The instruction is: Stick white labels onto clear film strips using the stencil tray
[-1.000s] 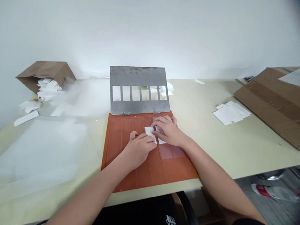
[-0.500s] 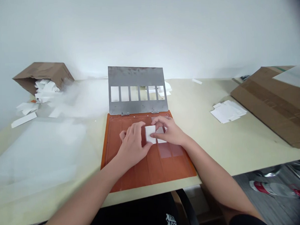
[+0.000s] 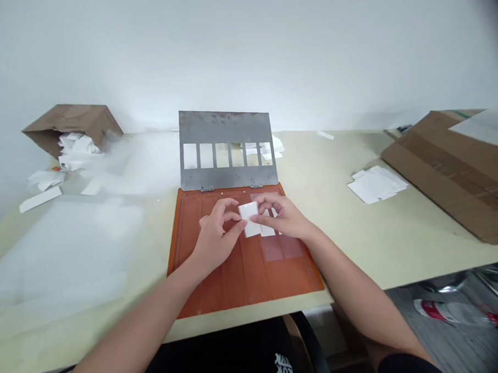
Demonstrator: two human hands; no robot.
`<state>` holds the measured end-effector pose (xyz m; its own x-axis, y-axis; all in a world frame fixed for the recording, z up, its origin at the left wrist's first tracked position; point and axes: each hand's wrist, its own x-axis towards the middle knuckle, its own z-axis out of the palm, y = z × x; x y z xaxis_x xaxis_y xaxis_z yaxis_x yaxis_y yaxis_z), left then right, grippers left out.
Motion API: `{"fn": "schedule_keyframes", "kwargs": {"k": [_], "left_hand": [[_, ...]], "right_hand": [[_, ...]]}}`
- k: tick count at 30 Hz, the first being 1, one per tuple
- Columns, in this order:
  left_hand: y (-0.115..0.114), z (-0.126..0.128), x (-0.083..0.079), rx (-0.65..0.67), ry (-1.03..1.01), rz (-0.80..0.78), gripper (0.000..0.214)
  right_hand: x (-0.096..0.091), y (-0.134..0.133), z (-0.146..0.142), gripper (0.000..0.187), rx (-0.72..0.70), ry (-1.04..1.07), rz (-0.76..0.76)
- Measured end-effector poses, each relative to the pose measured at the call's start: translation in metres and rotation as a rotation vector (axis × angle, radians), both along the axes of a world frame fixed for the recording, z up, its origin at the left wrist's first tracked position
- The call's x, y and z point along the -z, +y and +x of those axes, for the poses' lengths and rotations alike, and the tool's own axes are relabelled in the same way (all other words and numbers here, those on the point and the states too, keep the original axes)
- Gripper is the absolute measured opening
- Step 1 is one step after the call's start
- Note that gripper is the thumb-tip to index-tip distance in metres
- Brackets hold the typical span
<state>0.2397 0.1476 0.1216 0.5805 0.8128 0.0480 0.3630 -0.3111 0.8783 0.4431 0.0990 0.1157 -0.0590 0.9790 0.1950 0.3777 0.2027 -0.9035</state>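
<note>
white card (image 3: 247,211), pinched by left hand (image 3: 215,233) and right hand (image 3: 290,219)
ridged orange board (image 3: 232,283) beneath; windowed metal plate (image 3: 224,130) behind

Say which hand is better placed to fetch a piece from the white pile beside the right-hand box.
Likely the right hand: it is nearer the white pile, while the left hand would have to reach across. Both touch the white card.

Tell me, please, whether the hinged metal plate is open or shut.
Open: the metal plate stands raised at the far edge of the orange base, not over it.
</note>
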Motion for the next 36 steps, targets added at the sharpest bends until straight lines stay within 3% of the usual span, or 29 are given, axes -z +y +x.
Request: {"fn": "schedule_keyframes", "kwargs": {"k": [4, 7, 10, 14, 15, 17, 20, 23, 25, 28, 31, 33, 36], "left_hand": [[0.002, -0.001, 0.006, -0.003, 0.074, 0.224, 0.035], [0.002, -0.001, 0.009, 0.081, 0.174, 0.431, 0.033], [0.000, -0.001, 0.011, 0.170, 0.250, 0.499, 0.027], [-0.002, 0.000, 0.011, 0.200, 0.308, 0.514, 0.029], [-0.002, 0.000, 0.011, 0.198, 0.313, 0.518, 0.029], [-0.002, 0.000, 0.011, 0.197, 0.321, 0.522, 0.030], [-0.003, 0.001, 0.011, 0.218, 0.331, 0.519, 0.029], [-0.003, 0.001, 0.012, 0.240, 0.342, 0.521, 0.027], [-0.003, 0.002, 0.012, 0.253, 0.351, 0.520, 0.025], [0.000, 0.002, 0.009, 0.283, 0.366, 0.519, 0.021], [0.004, 0.003, 0.000, 0.330, 0.410, 0.520, 0.020], [0.008, 0.006, -0.007, 0.372, 0.456, 0.512, 0.021], [0.014, 0.012, -0.017, 0.407, 0.511, 0.494, 0.026]], "right_hand": [[0.006, 0.006, 0.008, 0.024, 0.212, -0.031, 0.215], [0.003, 0.006, 0.034, 0.029, 0.405, -0.339, 0.335], [-0.006, -0.003, 0.080, 0.035, 0.638, -0.627, 0.185], [-0.015, -0.030, 0.148, 0.032, 0.964, -0.767, -0.283], [-0.015, -0.037, 0.162, 0.032, 1.076, -0.774, -0.338], [-0.013, -0.051, 0.183, 0.037, 1.266, -0.749, -0.346], [-0.004, -0.064, 0.197, 0.043, 1.351, -0.664, -0.333], [0.008, -0.061, 0.195, 0.039, 1.339, -0.601, -0.297], [0.013, -0.050, 0.184, 0.038, 1.259, -0.554, -0.220], [0.014, -0.028, 0.155, 0.042, 0.943, -0.419, 0.008], [0.012, -0.009, 0.115, 0.034, 0.572, -0.392, 0.172], [0.011, -0.002, 0.091, 0.028, 0.370, -0.392, 0.212], [0.013, 0.000, 0.070, 0.025, 0.223, -0.453, 0.228]]}}
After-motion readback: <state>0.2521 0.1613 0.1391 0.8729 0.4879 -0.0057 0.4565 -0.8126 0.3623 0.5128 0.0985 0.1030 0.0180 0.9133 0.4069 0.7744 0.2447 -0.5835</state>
